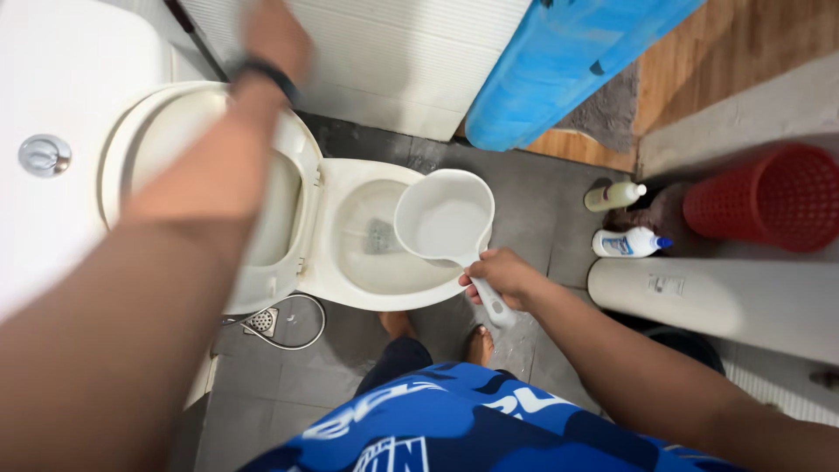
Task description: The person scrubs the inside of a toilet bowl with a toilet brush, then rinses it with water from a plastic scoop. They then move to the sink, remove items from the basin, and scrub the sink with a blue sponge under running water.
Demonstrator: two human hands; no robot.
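- Cistern (61,105): white, left of the bowl, with a round chrome button (44,155) on top. Nothing needs doing there while the water goes in by hand.
- Left hand (275,35): raised above the upturned lid (175,131), left of the bowl, a dark band on the wrist. It is blurred, so I cannot tell whether its fingers are apart or together. I judge it best kept at the lid, so lid and seat stay up and away from the splash.
- Drain (260,321): a small metal grate on the floor, below the bowl's left side, with a thin hose looped beside it.
- Bowl (367,253): open, a little water low in the middle. That pool is the mark to aim for.
- Dipper (444,218): white plastic, held over the bowl's right rim, mouth tilted toward the camera. Whether it holds water I cannot tell. A good pour, I judge, is low and steady, toward the centre of the bowl, so nothing spills onto the floor.
- Right hand (500,278): fingers wrapped tight around the dipper's handle, just right of the bowl's rim. A roll of the wrist should tip it more evenly than lifting the arm.
- Feet (398,325): bare, on the tiles just below the bowl; best kept back from drips.
- Bottles (629,242): two on the floor, well right of the bowl, beside a red basket (765,197).
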